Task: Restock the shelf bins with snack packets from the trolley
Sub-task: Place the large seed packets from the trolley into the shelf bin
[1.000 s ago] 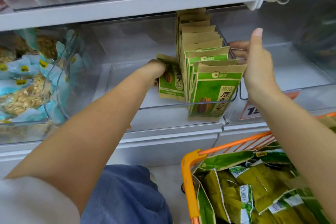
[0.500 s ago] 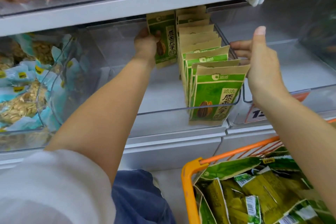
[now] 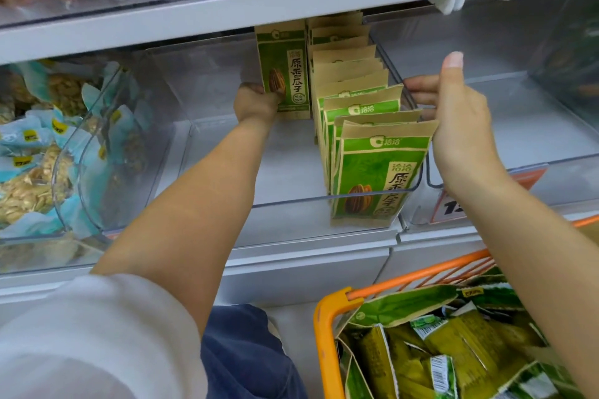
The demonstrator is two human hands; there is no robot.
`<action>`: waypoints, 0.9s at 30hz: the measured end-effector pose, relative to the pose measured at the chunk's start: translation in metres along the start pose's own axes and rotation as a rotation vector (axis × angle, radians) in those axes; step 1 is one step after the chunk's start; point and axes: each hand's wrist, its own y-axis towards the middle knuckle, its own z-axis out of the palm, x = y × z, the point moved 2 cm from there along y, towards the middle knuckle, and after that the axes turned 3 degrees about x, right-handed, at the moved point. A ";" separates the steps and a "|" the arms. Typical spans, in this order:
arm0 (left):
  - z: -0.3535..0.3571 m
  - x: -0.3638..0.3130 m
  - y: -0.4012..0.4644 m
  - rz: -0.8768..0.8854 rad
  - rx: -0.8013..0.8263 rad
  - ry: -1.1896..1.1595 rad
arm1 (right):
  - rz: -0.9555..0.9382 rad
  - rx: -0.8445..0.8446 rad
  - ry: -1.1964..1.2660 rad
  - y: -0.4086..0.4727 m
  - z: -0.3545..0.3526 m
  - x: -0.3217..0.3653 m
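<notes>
The green packet (image 3: pixel 282 70) stands upright at the back of the clear bin (image 3: pixel 291 201), pinched low by the left hand (image 3: pixel 257 102), while the right hand (image 3: pixel 460 120), fingers relaxed, steadies the row (image 3: pixel 359 113), which probably topples like dominoes if that support slips.

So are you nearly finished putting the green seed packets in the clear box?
Not nearly. Done: one row of packets stands upright along the right side of the clear bin. In hand: the left hand holds one green packet upright at the back, and the right hand steadies the row. Left: most of the bin is bare, and the orange trolley holds many more packets.
</notes>
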 end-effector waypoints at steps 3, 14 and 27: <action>-0.003 -0.004 0.003 -0.005 0.014 -0.035 | -0.026 -0.008 -0.033 -0.001 0.000 -0.002; -0.079 -0.060 -0.149 0.487 0.129 -0.064 | 0.040 -0.043 0.099 -0.021 -0.030 0.027; -0.051 -0.024 -0.345 0.906 0.857 0.307 | -0.168 0.304 -1.032 -0.167 -0.145 0.073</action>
